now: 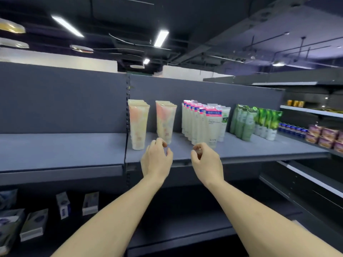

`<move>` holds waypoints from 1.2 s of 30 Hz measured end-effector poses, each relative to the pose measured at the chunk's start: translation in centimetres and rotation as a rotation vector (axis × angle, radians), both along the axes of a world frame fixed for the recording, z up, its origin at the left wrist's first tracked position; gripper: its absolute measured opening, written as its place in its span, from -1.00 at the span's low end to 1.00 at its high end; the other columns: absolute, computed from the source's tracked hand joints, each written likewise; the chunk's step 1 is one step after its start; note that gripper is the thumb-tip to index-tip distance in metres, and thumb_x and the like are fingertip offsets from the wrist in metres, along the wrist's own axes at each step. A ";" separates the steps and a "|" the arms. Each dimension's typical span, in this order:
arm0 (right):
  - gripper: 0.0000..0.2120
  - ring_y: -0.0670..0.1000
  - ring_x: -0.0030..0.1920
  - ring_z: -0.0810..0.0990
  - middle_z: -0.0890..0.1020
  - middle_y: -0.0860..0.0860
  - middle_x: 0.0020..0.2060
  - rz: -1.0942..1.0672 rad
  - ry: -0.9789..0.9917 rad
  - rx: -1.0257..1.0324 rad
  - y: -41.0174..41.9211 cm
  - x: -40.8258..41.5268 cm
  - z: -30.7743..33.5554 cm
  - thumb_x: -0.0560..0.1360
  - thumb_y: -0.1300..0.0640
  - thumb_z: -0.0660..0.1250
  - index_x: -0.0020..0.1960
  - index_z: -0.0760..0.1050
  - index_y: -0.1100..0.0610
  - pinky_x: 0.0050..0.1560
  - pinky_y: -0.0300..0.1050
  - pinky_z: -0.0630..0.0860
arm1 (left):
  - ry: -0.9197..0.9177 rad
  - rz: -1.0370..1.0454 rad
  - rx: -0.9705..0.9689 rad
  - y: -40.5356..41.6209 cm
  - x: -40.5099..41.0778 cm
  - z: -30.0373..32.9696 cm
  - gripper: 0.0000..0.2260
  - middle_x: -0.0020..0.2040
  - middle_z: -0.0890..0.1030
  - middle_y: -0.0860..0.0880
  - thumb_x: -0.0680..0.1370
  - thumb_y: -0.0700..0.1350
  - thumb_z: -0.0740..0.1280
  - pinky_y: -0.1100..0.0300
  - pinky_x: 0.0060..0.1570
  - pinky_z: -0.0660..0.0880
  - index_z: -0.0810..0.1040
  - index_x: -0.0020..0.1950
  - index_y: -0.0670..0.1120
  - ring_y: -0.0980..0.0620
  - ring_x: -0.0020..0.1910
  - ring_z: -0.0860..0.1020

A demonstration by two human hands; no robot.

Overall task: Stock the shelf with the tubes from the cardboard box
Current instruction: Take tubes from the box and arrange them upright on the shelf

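Both hands empty, fingers loosely curled: left hand [156,158] just in front of the second peach tube row [165,120], right hand [206,160] by the white tubes [211,125]. Tubes stand upright on the shelf [250,151], beyond the fingertips. Box not in view.

We see a plain grey shelf [63,145]. On it, the tubes toward its left edge [138,125] are cream with peach-pink blotches, the white tubes [209,123] mid-shelf carry pink-and-blue bands, and the tubes by its right edge [243,123] are pale green beside brighter leaf-green ones [269,121].
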State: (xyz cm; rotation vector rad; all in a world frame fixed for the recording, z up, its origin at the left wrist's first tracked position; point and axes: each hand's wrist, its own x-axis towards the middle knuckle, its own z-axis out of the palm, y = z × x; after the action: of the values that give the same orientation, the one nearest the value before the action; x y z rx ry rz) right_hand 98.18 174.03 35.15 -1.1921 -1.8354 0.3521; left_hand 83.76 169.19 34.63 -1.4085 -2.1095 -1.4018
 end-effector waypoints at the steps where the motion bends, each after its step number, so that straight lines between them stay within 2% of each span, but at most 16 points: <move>1: -0.84 -0.09 -0.08 0.58 0.61 -0.16 -0.05 -0.008 -0.010 -0.015 -0.3 1.2 -0.3 0.60 0.01 0.22 0.14 0.49 -0.04 -0.10 -0.12 0.51 | 0.010 -0.016 -0.030 -0.1 0.9 -0.3 -0.95 -0.11 0.52 0.08 0.59 -0.06 0.24 0.10 -0.22 0.48 0.44 0.00 -0.01 0.03 -0.15 0.52; 5: -0.77 -0.08 -0.07 0.56 0.59 -0.15 -0.05 -0.053 -0.036 -0.110 -0.8 6.6 -1.2 0.59 0.00 0.23 0.23 0.47 -0.01 -0.10 -0.11 0.50 | 0.005 -0.080 -0.244 -0.3 4.7 -1.5 -0.91 -0.09 0.59 0.09 0.56 -0.10 0.23 0.17 -0.20 0.42 0.51 0.01 0.00 0.05 -0.13 0.55; 10: -0.64 -0.10 -0.09 0.56 0.56 -0.14 -0.05 -0.010 -0.130 -0.290 -2.3 14.9 -3.7 0.57 0.01 0.25 0.35 0.39 0.00 -0.13 -0.13 0.52 | 0.021 -0.184 -0.504 -1.1 11.3 -3.7 -0.85 -0.03 0.60 0.08 0.48 -0.16 0.23 0.19 -0.18 0.43 0.55 -0.02 0.00 0.02 -0.09 0.57; 12: -0.58 -0.08 -0.06 0.56 0.57 -0.10 0.01 -0.013 -0.175 -0.355 -3.0 18.6 -5.2 0.56 -0.01 0.26 0.39 0.36 0.01 -0.11 -0.13 0.50 | 0.025 -0.207 -0.553 -1.7 14.9 -5.2 -0.85 -0.04 0.60 0.07 0.46 -0.16 0.23 0.19 -0.20 0.44 0.54 -0.03 0.00 0.00 -0.10 0.58; 14: -0.53 -0.03 0.00 0.56 0.57 -0.06 0.06 -0.010 -0.213 -0.418 -3.7 22.2 -6.5 0.55 -0.03 0.27 0.42 0.34 0.04 0.00 -0.11 0.50 | 0.027 -0.229 -0.574 -2.5 18.6 -6.9 -0.86 -0.06 0.60 0.06 0.46 -0.16 0.23 0.17 -0.20 0.45 0.53 -0.04 -0.01 0.00 -0.11 0.58; 19: -0.50 0.03 0.13 0.52 0.56 0.00 0.17 0.001 -0.253 -0.506 -5.3 29.3 -9.9 0.56 -0.04 0.28 0.45 0.32 0.05 0.14 -0.10 0.45 | 0.039 -0.244 -0.627 -4.1 25.6 -9.8 -0.86 0.00 0.59 0.05 0.47 -0.09 0.26 0.16 -0.13 0.46 0.54 0.00 -0.02 -0.02 -0.03 0.57; 21: -0.51 0.03 0.12 0.53 0.56 0.02 0.21 0.000 -0.265 -0.532 -5.7 31.3 -11.4 0.56 -0.04 0.28 0.45 0.31 0.05 0.17 -0.09 0.46 | 0.036 -0.249 -0.657 -4.5 27.7 -10.9 -0.85 0.04 0.58 0.05 0.49 -0.07 0.27 0.16 -0.11 0.45 0.54 0.03 -0.02 -0.02 0.00 0.56; 25: -0.51 0.08 0.18 0.56 0.56 0.06 0.27 0.000 -0.291 -0.581 -5.3 34.0 -14.4 0.56 -0.05 0.28 0.44 0.31 0.05 0.21 -0.02 0.50 | 0.045 -0.266 -0.709 -4.8 31.2 -13.7 -0.80 0.09 0.60 0.01 0.50 -0.06 0.28 0.13 -0.02 0.47 0.55 0.09 -0.04 -0.05 0.06 0.55; 31: -0.51 0.07 0.17 0.54 0.55 0.05 0.24 0.029 -0.309 -0.684 -2.7 35.0 -19.4 0.56 -0.02 0.29 0.45 0.32 0.06 0.12 -0.09 0.47 | -0.003 -0.293 -0.845 -2.9 33.9 -19.3 -0.77 0.12 0.59 0.01 0.51 -0.05 0.28 0.11 0.01 0.50 0.56 0.14 -0.03 -0.04 0.08 0.56; 36: -0.51 0.10 0.27 0.51 0.54 0.07 0.27 0.043 -0.389 -0.778 0.5 34.6 -25.0 0.55 0.00 0.31 0.44 0.33 0.08 0.22 -0.06 0.44 | -0.112 -0.324 -0.957 1.1 34.0 -25.6 -0.80 0.06 0.61 0.00 0.50 -0.07 0.29 0.13 -0.05 0.51 0.56 0.09 -0.04 -0.04 0.01 0.58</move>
State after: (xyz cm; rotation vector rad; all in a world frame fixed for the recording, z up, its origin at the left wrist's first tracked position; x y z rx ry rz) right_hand 132.78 174.58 10.12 -1.8418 -2.1300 0.9774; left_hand 117.81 170.26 9.06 -2.0849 -2.8962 -0.4918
